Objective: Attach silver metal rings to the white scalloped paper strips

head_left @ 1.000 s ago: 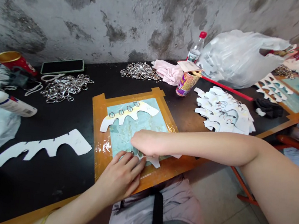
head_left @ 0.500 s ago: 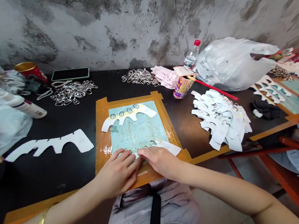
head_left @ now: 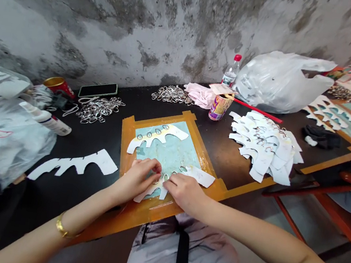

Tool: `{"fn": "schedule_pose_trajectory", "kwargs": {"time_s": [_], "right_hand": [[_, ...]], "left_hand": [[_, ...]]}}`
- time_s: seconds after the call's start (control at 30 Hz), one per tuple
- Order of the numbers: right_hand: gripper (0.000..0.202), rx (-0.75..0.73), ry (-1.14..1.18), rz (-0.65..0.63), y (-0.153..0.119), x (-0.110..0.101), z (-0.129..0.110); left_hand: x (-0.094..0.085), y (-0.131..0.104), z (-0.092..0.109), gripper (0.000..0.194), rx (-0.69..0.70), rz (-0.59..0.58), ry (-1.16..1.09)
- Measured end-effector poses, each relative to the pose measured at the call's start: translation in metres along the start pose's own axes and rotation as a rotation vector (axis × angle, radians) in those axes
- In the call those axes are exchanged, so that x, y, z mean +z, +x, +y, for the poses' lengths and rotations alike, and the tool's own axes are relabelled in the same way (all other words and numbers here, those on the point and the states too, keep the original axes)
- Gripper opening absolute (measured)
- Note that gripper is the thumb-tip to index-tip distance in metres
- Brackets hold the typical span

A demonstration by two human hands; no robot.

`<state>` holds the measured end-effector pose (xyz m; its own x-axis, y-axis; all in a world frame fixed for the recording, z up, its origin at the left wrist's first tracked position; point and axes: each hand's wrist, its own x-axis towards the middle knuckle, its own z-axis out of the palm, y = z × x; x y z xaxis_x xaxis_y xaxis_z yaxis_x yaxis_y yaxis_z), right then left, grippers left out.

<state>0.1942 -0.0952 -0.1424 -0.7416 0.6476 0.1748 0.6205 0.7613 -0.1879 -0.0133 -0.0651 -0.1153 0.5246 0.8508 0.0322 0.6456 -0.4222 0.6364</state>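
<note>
A white scalloped piece with metal rings [head_left: 201,176] lies at the near edge of the pale blue sheet [head_left: 172,151], which is framed by brown tape. Over its left part, my left hand [head_left: 142,178] has thumb and fingertips pinched at a ring. My right hand [head_left: 188,192] presses its closed fingers on the piece's middle, beside another ring; what they grip is hidden. Farther back on the sheet rests a second scalloped piece [head_left: 170,131] bearing several rings. To the left, a plain white piece [head_left: 75,163] without rings lies on the black table [head_left: 86,197].
Ring piles [head_left: 99,109] sit near a phone [head_left: 98,89], a glue bottle [head_left: 45,119] and a can [head_left: 59,86]. Stacked white pieces [head_left: 266,145], a cup [head_left: 220,107], a bottle [head_left: 230,71] and plastic bags [head_left: 282,81] stand around. A person's arm shows far right.
My left hand has lifted and drawn its fingers into a pinch, uncovering the left end of the near piece. My right hand stays on the piece. The view has shifted slightly left.
</note>
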Motion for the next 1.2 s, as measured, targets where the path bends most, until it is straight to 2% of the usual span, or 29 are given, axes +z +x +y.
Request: {"fn": "schedule_pose_trajectory", "kwargs": {"time_s": [0.1,0.23,0.33,0.43,0.53,0.73,1.03,1.2], "right_hand": [[0.010,-0.030,-0.014,0.016,-0.003,0.001,-0.002],[0.015,-0.050,-0.044,0.084,-0.005,0.003,-0.003],[0.013,-0.054,-0.054,0.071,-0.005,0.002,-0.005],[0.013,-0.049,-0.069,0.048,-0.004,0.001,-0.007],[0.012,-0.045,-0.082,0.035,-0.004,-0.001,-0.010],[0.011,-0.019,-0.068,0.037,-0.004,-0.002,-0.012],[0.012,-0.030,-0.127,0.002,-0.003,0.009,-0.016],[0.013,-0.017,-0.129,0.005,-0.004,0.007,-0.019]], "left_hand": [[0.000,0.000,0.001,0.011,-0.048,0.102,-0.028],[0.006,-0.002,0.009,0.012,-0.037,0.043,0.197],[0.012,-0.005,0.017,0.013,0.022,0.031,0.411],[0.016,-0.007,0.022,0.019,0.043,-0.006,0.510],[0.016,-0.006,0.023,0.017,0.003,-0.037,0.542],[0.018,-0.003,0.026,0.020,0.018,-0.092,0.594],[0.040,-0.010,0.049,0.027,-0.042,-0.111,0.684],[0.037,-0.013,0.036,0.023,-0.048,-0.104,0.571]]}}
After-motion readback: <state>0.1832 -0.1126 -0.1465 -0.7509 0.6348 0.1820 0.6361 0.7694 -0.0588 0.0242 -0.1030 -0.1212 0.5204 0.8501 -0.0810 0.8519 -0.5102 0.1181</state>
